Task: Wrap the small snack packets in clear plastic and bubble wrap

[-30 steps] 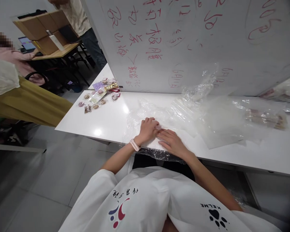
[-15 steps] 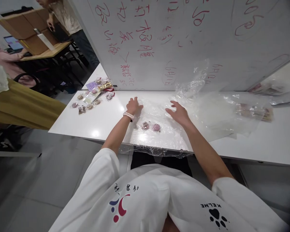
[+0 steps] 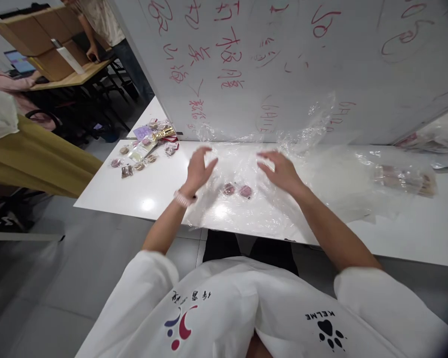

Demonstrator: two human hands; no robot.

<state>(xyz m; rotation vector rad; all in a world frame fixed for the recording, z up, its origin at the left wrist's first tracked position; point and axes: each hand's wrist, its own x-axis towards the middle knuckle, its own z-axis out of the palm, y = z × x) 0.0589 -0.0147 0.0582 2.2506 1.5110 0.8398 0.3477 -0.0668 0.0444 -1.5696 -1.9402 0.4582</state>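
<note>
A crumpled sheet of clear plastic film (image 3: 261,209) lies across the white table in front of me, its far part reaching up against the whiteboard. Two small round pinkish packets, a left one (image 3: 229,189) and a right one (image 3: 245,191), sit side by side at the film's middle. My left hand (image 3: 200,169), with a pale band at the wrist, is over the film's left side, fingers apart and holding nothing. On the opposite side, my right hand (image 3: 280,170) hovers with thumb and fingers spread, also holding nothing. Whether either hand touches the film I cannot tell.
Small wrapped packets (image 3: 140,154) lie in a group on the table's left end. At the right are translucent plastic sheets (image 3: 332,184) and a bagged bundle (image 3: 406,180). A whiteboard (image 3: 231,99) stands along the back edge. Other people are at the far left.
My left hand has drawn back from the table and moved slightly left. The film's near edge, which hung over the table front, now lies farther in, and its far part rises at the whiteboard.
</note>
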